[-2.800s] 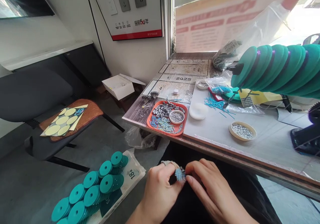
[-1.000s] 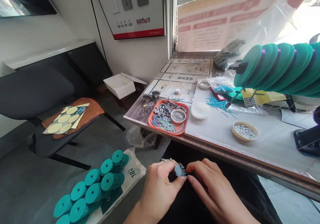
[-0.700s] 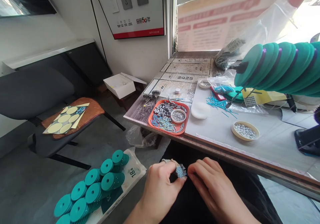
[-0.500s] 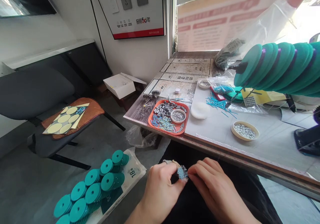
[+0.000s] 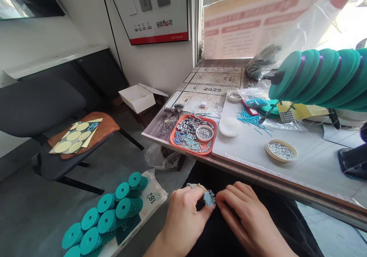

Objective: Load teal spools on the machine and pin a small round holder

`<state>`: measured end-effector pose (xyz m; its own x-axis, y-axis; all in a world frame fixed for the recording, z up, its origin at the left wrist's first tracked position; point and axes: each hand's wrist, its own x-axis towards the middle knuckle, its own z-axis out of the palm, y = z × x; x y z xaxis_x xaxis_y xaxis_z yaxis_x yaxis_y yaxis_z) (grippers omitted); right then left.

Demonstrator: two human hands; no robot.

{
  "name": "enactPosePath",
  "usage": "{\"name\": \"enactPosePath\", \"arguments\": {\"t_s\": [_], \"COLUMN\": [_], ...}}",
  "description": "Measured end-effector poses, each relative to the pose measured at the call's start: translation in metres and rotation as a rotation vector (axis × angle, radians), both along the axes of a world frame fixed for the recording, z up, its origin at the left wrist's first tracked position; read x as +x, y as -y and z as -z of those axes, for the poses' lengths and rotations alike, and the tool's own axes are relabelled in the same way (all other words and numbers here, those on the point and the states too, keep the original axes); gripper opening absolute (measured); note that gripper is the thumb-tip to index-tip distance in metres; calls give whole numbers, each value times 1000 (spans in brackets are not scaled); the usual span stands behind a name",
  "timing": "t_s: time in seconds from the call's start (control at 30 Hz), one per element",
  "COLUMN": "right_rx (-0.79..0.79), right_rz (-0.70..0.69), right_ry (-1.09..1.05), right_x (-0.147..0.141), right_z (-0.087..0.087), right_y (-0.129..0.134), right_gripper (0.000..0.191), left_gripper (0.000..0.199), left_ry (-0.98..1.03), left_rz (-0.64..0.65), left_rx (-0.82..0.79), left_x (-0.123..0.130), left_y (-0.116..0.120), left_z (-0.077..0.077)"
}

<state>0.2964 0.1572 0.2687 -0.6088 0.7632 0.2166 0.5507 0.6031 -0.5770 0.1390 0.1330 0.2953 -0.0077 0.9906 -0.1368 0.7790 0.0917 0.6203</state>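
Over my lap, my left hand [image 5: 186, 215] is closed around a small bundle of thin blue-grey pieces [image 5: 209, 198], their ends clustered toward the right. A beige band shows beside the bundle, partly hidden by my fingers. Close to the bundle's right side, my right hand [image 5: 243, 213] has its thumb and fingertips pressed together. Whatever lies between those fingertips is too small or hidden to make out. An orange tray [image 5: 207, 152] on the table beyond holds grey cylinders, blue and pale green screw-like pieces, and a round dish [image 5: 204, 139] of tiny metal bits.
Stacks of green discs [image 5: 106, 222] stand on a box [image 5: 155, 196] at lower left. More green discs [image 5: 315, 73] hang on a spindle at right. A dish of pale beads [image 5: 281, 158], a white round lid [image 5: 229, 127] and blue sticks [image 5: 248, 118] lie on the table. A chair [image 5: 83, 134] stands left.
My right fingertips have shifted slightly right, widening the small gap to the bundle. My left hand keeps almost the same place and grip.
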Motion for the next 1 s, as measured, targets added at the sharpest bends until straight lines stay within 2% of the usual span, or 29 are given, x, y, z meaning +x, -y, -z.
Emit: {"name": "enactPosePath", "arguments": {"t_s": [0.47,0.6,0.7,0.8,0.9,1.0], "right_rx": [32,26,54,90,285,548], "right_rz": [19,40,74,68,133,371], "right_ry": [-104,-139,-178,-203,-138,71], "right_x": [1,2,1,1,11,27], "right_z": [5,4,-1,-3,-3,-7], "right_y": [-2,-3,-3,-4,-8,-13], "right_gripper": [18,20,23,22,19,22], "left_gripper": [22,10,9,23,29,28], "left_ry": [-43,157,336,398,488,610], "left_rz": [6,-17,-22,5,-45,-115], "left_rx": [14,-4,-50,-71,-71,-64], "left_x": [2,-2,-10,-15,-18,-18], "left_y": [1,1,2,2,2,0], "left_z": [3,3,3,1,1,2]}}
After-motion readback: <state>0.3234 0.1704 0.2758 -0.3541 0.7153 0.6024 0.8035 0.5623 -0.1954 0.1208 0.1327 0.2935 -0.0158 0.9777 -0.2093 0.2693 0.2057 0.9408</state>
